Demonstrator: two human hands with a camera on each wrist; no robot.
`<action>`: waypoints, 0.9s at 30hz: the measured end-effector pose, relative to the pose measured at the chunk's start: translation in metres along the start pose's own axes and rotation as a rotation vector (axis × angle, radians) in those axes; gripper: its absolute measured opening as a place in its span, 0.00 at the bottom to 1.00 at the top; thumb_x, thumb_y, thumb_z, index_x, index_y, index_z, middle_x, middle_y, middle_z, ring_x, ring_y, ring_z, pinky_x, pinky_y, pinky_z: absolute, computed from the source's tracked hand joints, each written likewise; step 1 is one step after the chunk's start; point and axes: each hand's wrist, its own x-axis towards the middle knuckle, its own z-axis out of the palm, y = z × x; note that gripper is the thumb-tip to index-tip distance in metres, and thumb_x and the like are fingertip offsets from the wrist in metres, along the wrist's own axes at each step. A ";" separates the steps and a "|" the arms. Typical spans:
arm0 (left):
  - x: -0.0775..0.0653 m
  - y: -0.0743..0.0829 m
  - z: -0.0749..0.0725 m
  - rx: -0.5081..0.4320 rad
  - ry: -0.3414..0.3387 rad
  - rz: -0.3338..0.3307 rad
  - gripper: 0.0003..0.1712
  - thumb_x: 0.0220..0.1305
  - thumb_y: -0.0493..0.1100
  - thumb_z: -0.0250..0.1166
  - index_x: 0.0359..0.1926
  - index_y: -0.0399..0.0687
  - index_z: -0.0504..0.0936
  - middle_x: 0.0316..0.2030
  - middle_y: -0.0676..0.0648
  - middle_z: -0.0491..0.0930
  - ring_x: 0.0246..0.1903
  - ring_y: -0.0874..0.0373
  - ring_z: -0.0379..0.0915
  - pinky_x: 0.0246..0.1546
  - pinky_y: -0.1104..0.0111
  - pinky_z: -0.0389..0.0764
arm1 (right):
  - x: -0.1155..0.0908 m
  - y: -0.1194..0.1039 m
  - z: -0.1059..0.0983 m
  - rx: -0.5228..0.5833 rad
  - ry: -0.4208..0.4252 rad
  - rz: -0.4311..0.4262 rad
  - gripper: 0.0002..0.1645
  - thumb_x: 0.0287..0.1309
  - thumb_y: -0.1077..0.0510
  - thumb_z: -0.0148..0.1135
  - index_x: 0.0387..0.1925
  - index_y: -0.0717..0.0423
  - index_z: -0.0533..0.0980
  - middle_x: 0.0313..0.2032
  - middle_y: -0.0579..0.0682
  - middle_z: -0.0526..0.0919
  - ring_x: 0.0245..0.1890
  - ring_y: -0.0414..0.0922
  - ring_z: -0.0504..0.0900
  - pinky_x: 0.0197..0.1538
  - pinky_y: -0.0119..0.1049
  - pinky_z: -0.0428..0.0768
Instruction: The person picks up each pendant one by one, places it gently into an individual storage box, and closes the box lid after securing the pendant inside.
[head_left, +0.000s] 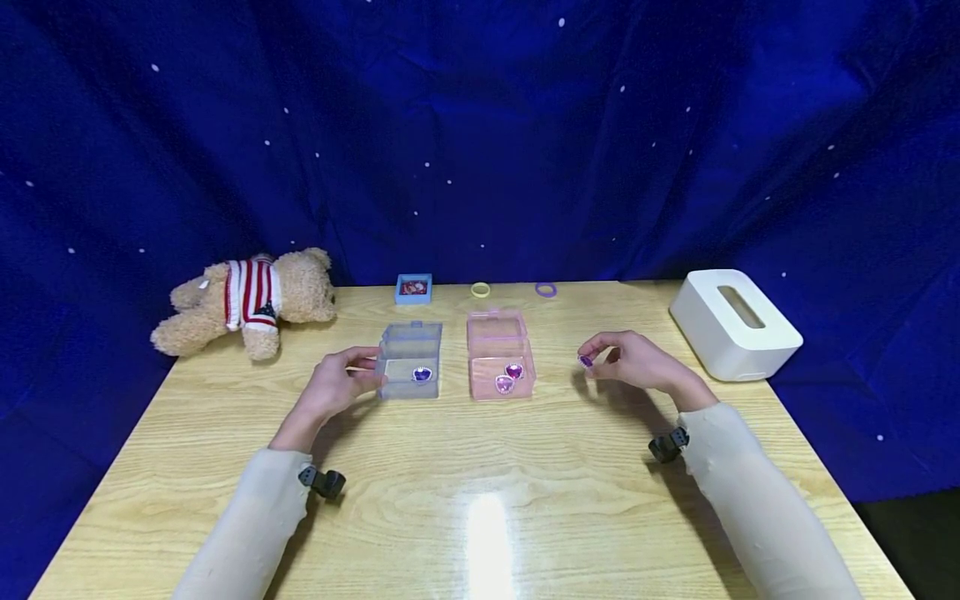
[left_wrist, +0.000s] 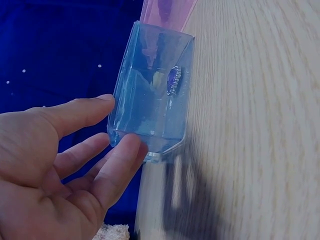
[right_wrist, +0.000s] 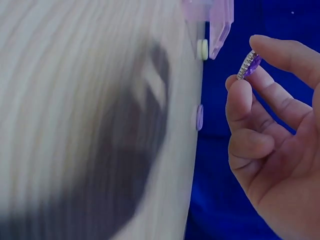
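My left hand [head_left: 337, 381] holds the left side of an open clear blue plastic box [head_left: 399, 389], thumb at the front corner and fingers behind. A dark purple-blue gem with a silver beaded rim [head_left: 422, 374] lies inside that box. Beside it on the right stands an open clear pink box [head_left: 481, 385] holding a magenta gem [head_left: 513, 371] and a paler lilac gem [head_left: 505, 384]. To the right of the pink box, above the table, my right hand [head_left: 628, 358] pinches a purple gem with a beaded silver rim [right_wrist: 249, 66] between thumb and fingertips.
Along the table's back edge are a small blue square frame [head_left: 414, 288], a yellow ring [head_left: 480, 289] and a purple ring [head_left: 546, 289]. At the left a teddy bear [head_left: 251, 292] in a striped top lies down. A white tissue box [head_left: 731, 337] stands at the right.
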 end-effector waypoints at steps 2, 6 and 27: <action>0.000 0.000 0.000 0.000 0.002 0.000 0.33 0.64 0.41 0.68 0.68 0.39 0.71 0.58 0.33 0.78 0.56 0.39 0.77 0.48 0.61 0.82 | 0.005 -0.006 0.001 -0.001 0.006 -0.005 0.16 0.56 0.59 0.72 0.46 0.55 0.82 0.41 0.51 0.86 0.30 0.40 0.79 0.37 0.29 0.77; 0.000 -0.001 0.000 0.004 0.005 0.008 0.32 0.64 0.41 0.68 0.68 0.39 0.72 0.58 0.32 0.78 0.56 0.39 0.78 0.48 0.62 0.82 | 0.015 -0.018 0.005 -0.007 0.023 -0.025 0.16 0.55 0.58 0.73 0.46 0.55 0.83 0.40 0.50 0.87 0.30 0.41 0.80 0.38 0.29 0.78; -0.001 0.000 0.000 0.000 0.011 0.013 0.32 0.64 0.40 0.69 0.67 0.39 0.72 0.57 0.33 0.79 0.55 0.39 0.79 0.49 0.60 0.83 | 0.070 -0.083 0.046 -0.042 0.011 -0.086 0.17 0.53 0.59 0.69 0.47 0.52 0.82 0.43 0.51 0.86 0.29 0.40 0.81 0.35 0.34 0.79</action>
